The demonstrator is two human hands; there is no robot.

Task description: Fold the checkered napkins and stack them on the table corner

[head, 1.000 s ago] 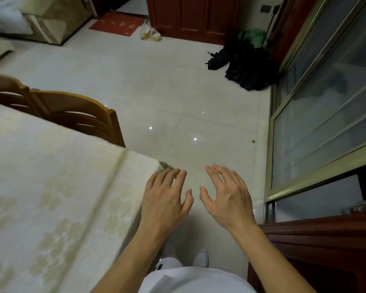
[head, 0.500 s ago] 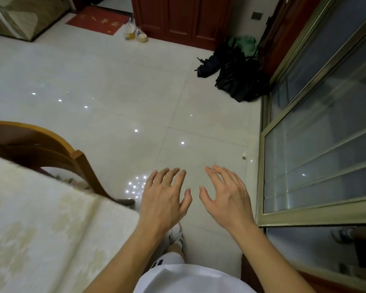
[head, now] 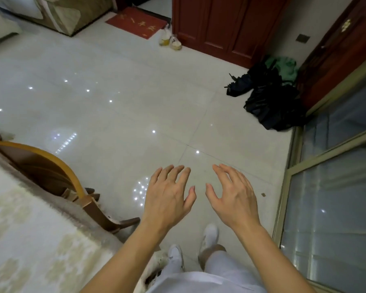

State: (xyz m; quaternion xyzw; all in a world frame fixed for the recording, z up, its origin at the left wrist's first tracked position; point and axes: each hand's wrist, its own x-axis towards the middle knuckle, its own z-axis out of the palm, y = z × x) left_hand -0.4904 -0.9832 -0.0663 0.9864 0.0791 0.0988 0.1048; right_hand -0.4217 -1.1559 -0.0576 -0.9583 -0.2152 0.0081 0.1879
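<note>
No checkered napkin shows in the head view. My left hand (head: 169, 193) and my right hand (head: 232, 195) hover side by side in the air above the pale tiled floor, palms down, fingers spread and holding nothing. The table (head: 30, 240), covered in a cream patterned cloth, fills the lower left; its corner lies under my left forearm. Neither hand touches the table.
A wooden chair (head: 57, 176) is tucked against the table's far side. Black bags (head: 270, 98) lie on the floor by a red wooden door (head: 220, 24). A glass sliding door (head: 336, 187) runs along the right. My white shoes (head: 209, 235) stand below.
The view has swung and moved away from the table; the table corner has slid to the lower left and more floor shows. Both hands keep the same spread pose.
</note>
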